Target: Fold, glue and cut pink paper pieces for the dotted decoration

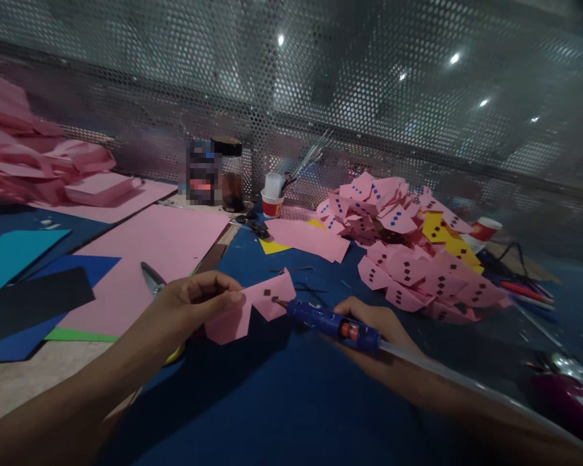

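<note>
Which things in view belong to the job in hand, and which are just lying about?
In the job:
- pink cut-out with dark squares, held by the left hand
- blue glue gun, in the right hand
- probably the matching pink pieces

Apparently lying about:
- teal sheet
- lidded jar
- black scissors

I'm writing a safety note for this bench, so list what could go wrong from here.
The blue glue gun has its nozzle right by the pink paper piece in the left hand; if hot, a slip might burn that hand.

A blade shows beside the same hand and could nick it.
</note>
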`<control>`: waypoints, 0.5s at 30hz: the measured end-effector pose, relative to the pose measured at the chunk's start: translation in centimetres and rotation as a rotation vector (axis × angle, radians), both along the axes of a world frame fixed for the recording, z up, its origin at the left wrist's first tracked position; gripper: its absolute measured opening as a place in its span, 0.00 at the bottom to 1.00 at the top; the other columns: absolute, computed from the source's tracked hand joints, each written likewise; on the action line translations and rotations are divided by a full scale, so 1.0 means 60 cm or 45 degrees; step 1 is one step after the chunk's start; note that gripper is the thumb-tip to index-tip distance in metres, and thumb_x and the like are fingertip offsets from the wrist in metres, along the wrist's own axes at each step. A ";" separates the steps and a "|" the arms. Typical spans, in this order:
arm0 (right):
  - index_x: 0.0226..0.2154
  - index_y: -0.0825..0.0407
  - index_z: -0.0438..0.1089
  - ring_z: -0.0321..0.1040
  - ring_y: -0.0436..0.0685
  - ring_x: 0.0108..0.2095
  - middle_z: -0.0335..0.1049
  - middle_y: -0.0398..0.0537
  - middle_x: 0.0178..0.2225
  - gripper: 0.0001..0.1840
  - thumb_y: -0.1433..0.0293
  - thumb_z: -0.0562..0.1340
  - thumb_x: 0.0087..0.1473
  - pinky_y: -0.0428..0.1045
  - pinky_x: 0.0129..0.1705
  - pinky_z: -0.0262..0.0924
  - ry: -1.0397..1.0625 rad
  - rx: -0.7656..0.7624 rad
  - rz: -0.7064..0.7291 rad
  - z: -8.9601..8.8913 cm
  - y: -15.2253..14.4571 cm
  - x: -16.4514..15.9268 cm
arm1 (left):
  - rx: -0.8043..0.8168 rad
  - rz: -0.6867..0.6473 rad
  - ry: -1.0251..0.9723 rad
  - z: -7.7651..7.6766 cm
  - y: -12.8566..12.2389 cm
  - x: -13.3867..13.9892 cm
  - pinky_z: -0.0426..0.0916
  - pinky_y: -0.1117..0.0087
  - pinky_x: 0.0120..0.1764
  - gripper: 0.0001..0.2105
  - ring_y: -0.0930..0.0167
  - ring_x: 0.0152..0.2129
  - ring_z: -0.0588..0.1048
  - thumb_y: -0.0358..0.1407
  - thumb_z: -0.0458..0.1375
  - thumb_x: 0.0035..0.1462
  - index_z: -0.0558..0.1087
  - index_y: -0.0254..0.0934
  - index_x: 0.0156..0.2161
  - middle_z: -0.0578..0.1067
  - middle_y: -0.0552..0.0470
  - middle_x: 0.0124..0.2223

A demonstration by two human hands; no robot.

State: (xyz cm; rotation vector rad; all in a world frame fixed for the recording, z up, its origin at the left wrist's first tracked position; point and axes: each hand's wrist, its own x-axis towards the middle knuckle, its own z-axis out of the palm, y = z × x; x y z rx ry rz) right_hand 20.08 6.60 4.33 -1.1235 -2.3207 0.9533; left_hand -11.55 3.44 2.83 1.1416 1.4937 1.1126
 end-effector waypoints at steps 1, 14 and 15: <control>0.40 0.48 0.69 0.65 0.51 0.26 0.72 0.40 0.30 0.09 0.74 0.64 0.56 0.47 0.26 0.50 0.002 0.008 -0.009 -0.001 0.000 0.000 | 0.008 0.003 0.009 -0.001 0.000 -0.001 0.62 0.75 0.22 0.17 0.73 0.20 0.67 0.50 0.72 0.45 0.80 0.39 0.30 0.73 0.55 0.24; 0.39 0.49 0.69 0.62 0.50 0.24 0.69 0.39 0.27 0.04 0.69 0.64 0.60 0.46 0.24 0.48 0.032 -0.012 -0.075 -0.008 -0.002 0.000 | 0.005 0.003 -0.097 -0.006 0.008 -0.015 0.64 0.77 0.24 0.13 0.74 0.22 0.69 0.47 0.72 0.49 0.79 0.40 0.31 0.74 0.55 0.25; 0.39 0.49 0.69 0.62 0.50 0.24 0.69 0.39 0.27 0.04 0.69 0.64 0.60 0.46 0.24 0.48 0.032 -0.012 -0.078 -0.010 -0.002 0.000 | 0.005 0.002 -0.109 -0.007 0.008 -0.015 0.64 0.77 0.23 0.13 0.74 0.22 0.69 0.47 0.73 0.50 0.79 0.39 0.31 0.74 0.55 0.25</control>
